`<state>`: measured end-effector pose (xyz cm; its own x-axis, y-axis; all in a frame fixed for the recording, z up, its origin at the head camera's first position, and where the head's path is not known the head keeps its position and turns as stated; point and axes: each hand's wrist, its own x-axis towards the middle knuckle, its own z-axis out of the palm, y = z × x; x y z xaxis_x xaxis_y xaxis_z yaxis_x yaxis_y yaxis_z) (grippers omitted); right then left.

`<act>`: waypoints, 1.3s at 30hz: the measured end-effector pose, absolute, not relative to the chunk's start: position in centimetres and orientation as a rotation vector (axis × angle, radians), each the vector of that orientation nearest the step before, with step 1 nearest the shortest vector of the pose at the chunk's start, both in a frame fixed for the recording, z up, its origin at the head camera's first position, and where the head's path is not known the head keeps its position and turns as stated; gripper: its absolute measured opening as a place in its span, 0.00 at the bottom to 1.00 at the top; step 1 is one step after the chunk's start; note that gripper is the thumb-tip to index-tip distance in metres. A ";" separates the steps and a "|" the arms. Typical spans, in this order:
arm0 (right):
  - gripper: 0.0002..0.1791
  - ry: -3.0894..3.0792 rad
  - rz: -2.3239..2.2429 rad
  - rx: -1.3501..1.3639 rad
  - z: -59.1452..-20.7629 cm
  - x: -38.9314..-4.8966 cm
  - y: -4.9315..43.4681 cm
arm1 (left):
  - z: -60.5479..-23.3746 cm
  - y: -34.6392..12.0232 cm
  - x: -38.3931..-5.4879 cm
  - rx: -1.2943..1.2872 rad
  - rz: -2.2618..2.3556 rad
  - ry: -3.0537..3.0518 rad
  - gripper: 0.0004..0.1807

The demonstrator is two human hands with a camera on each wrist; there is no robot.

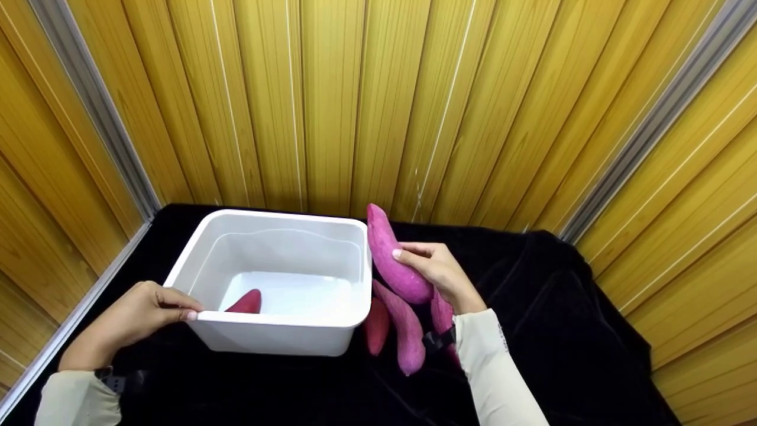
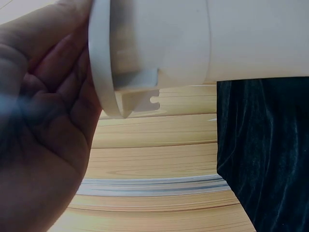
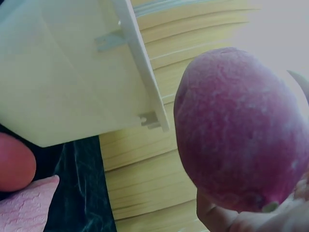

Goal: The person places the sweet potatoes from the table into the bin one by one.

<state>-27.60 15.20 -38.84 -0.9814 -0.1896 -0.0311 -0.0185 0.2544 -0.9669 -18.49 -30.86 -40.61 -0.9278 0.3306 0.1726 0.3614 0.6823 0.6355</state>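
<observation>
A white plastic bin (image 1: 284,334) stands on the black cloth, its near left rim pinched between the thumb and fingers of my left hand (image 1: 142,310). In the left wrist view the fingers (image 2: 67,72) lie against that rim. My right hand (image 1: 440,269) grips a long, curved purple-pink sweet potato (image 1: 390,260) around its middle, raised beside the bin's right rim. Its thick rounded end (image 3: 241,130) fills much of the right wrist view. Inside the bin lies a dark red sweet potato (image 1: 247,302), partly hidden by the near wall.
Right of the bin lie a red sweet potato (image 1: 376,325), a curved pink one (image 1: 408,334) and another pink one (image 1: 442,313) partly hidden under my right wrist. Yellow wood-patterned walls (image 1: 384,106) enclose the black cloth (image 1: 544,331) at the back and both sides.
</observation>
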 end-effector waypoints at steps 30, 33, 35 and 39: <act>0.23 2.348 -1.744 -0.293 -36.6 -28.0 9.3 | -40.8 -30.8 -18.6 -0.647 -1.101 -2.785 0.03; 0.23 2.332 -1.737 -0.295 -36.6 -28.1 8.7 | -40.8 -30.8 -18.6 -0.639 -1.099 -2.795 0.04; 0.23 2.320 -1.735 -0.299 -36.5 -28.1 8.4 | -40.8 -30.8 -18.6 -0.631 -1.095 -2.803 0.04; 0.23 2.307 -1.730 -0.308 -36.4 -28.2 7.7 | -40.7 -30.8 -18.6 -0.629 -1.095 -2.803 0.04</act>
